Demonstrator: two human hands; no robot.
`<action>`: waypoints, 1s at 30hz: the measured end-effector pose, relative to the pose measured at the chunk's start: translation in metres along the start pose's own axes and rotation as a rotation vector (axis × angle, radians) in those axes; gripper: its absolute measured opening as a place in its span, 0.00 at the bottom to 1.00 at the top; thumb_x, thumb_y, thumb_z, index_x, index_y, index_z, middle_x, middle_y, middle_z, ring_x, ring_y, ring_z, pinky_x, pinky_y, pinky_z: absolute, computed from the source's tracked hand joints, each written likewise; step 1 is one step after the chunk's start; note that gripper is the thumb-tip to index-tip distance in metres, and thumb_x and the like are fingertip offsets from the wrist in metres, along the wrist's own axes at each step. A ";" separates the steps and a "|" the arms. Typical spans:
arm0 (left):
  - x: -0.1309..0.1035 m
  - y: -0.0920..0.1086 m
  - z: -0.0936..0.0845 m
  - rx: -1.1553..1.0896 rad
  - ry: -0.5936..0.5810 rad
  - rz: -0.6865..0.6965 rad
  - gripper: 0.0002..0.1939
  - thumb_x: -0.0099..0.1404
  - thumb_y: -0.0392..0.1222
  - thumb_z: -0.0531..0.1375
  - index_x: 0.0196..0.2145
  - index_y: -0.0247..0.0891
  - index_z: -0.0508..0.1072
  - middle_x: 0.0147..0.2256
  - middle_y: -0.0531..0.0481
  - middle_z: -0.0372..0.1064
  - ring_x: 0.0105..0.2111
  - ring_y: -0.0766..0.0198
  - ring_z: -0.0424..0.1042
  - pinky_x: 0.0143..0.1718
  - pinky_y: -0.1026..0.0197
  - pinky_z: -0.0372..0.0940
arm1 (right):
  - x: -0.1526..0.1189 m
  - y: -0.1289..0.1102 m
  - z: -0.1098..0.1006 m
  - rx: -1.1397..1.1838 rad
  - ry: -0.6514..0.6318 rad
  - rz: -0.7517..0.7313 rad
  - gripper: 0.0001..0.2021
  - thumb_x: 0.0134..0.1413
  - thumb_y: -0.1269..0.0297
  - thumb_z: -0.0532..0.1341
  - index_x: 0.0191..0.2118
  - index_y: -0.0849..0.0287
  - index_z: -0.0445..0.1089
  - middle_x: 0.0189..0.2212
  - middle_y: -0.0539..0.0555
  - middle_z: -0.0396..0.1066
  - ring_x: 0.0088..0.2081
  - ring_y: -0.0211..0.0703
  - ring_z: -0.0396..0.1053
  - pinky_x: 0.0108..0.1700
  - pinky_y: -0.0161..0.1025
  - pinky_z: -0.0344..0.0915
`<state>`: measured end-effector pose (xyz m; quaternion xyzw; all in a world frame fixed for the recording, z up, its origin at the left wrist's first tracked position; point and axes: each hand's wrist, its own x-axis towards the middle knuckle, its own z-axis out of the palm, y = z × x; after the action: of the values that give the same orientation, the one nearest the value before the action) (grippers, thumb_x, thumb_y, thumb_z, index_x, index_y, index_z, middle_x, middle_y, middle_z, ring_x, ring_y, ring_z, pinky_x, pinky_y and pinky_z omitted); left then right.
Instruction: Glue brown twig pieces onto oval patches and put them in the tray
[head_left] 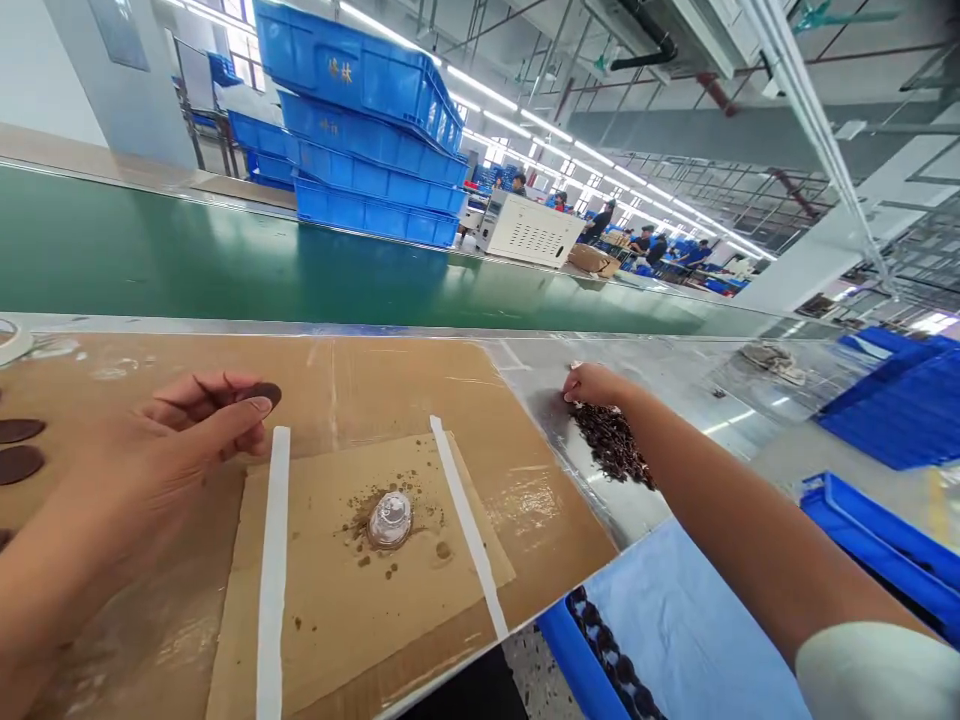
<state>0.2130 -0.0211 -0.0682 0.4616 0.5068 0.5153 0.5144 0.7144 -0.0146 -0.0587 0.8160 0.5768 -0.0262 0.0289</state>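
Note:
My left hand (199, 425) pinches a dark brown disc (262, 393) between thumb and fingers, above the left side of the cardboard sheet (390, 385). At the right, my right hand (592, 385) has its fingers closed at the top edge of a pile of small dark pieces (615, 445); what its fingertips hold is hidden. Between the hands, a round clear-and-whitish piece (391, 519) rests on a stained cardboard patch (337, 610) held by two white tape strips. Several dark discs (20, 463) lie at the far left edge.
A green belt (225, 260) runs behind the work surface, with stacked blue crates (375, 130) and a white perforated box (529, 230) beyond it. A blue crate (585, 660) with dark pieces and blue cloth stands below right. People are seated far back. A tape roll (13, 342) lies at left.

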 end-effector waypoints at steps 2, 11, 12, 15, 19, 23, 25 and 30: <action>0.000 -0.002 -0.001 0.026 -0.004 -0.003 0.18 0.44 0.57 0.74 0.30 0.48 0.80 0.33 0.50 0.71 0.31 0.58 0.69 0.27 0.58 0.71 | -0.002 -0.002 -0.006 0.094 -0.053 0.027 0.10 0.69 0.60 0.62 0.47 0.62 0.72 0.44 0.55 0.73 0.41 0.44 0.73 0.43 0.43 0.74; 0.012 -0.024 -0.007 -0.179 -0.120 -0.093 0.21 0.44 0.49 0.77 0.36 0.44 0.78 0.34 0.54 0.74 0.33 0.64 0.75 0.34 0.67 0.73 | -0.023 -0.083 -0.021 0.792 -0.100 -0.280 0.17 0.66 0.52 0.63 0.48 0.64 0.71 0.40 0.56 0.74 0.34 0.41 0.74 0.38 0.40 0.75; 0.012 -0.024 -0.007 -0.189 -0.135 -0.100 0.21 0.45 0.48 0.77 0.36 0.43 0.79 0.33 0.53 0.75 0.32 0.65 0.74 0.33 0.68 0.72 | -0.028 -0.099 -0.021 0.867 -0.114 -0.350 0.20 0.63 0.49 0.65 0.47 0.64 0.72 0.40 0.57 0.75 0.36 0.42 0.75 0.39 0.41 0.75; 0.008 -0.020 -0.006 -0.202 -0.146 -0.095 0.19 0.47 0.46 0.77 0.37 0.40 0.80 0.33 0.52 0.75 0.31 0.68 0.72 0.33 0.69 0.70 | -0.044 -0.148 -0.027 1.046 -0.142 -0.541 0.25 0.53 0.43 0.69 0.44 0.61 0.75 0.40 0.58 0.76 0.39 0.45 0.75 0.41 0.43 0.75; 0.004 -0.014 -0.007 -0.228 -0.158 -0.076 0.18 0.50 0.45 0.74 0.39 0.38 0.82 0.32 0.52 0.73 0.28 0.72 0.69 0.31 0.69 0.67 | -0.074 -0.189 -0.037 1.141 0.005 -0.733 0.15 0.57 0.50 0.70 0.40 0.56 0.79 0.32 0.52 0.75 0.28 0.36 0.68 0.34 0.36 0.70; 0.004 -0.012 -0.005 -0.216 -0.136 -0.088 0.19 0.53 0.44 0.72 0.42 0.36 0.80 0.32 0.50 0.73 0.32 0.66 0.74 0.36 0.64 0.71 | -0.104 -0.199 -0.037 1.121 -0.005 -0.832 0.08 0.60 0.56 0.69 0.39 0.54 0.81 0.29 0.52 0.76 0.27 0.38 0.71 0.33 0.35 0.72; 0.005 -0.012 -0.003 -0.194 -0.114 -0.075 0.19 0.53 0.41 0.72 0.43 0.36 0.78 0.31 0.50 0.73 0.32 0.61 0.76 0.36 0.59 0.73 | -0.118 -0.201 -0.034 1.127 -0.089 -0.823 0.07 0.58 0.58 0.71 0.37 0.55 0.81 0.27 0.52 0.76 0.26 0.38 0.72 0.30 0.34 0.71; 0.006 -0.015 -0.002 -0.115 -0.079 -0.035 0.13 0.53 0.37 0.71 0.38 0.36 0.78 0.27 0.52 0.70 0.24 0.67 0.71 0.25 0.65 0.68 | -0.137 -0.208 -0.024 1.090 -0.204 -0.740 0.06 0.54 0.63 0.71 0.30 0.58 0.78 0.22 0.50 0.74 0.22 0.36 0.69 0.23 0.32 0.67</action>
<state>0.2117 -0.0158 -0.0832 0.4423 0.4635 0.5159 0.5687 0.4727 -0.0720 -0.0283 0.4555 0.7172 -0.3994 -0.3443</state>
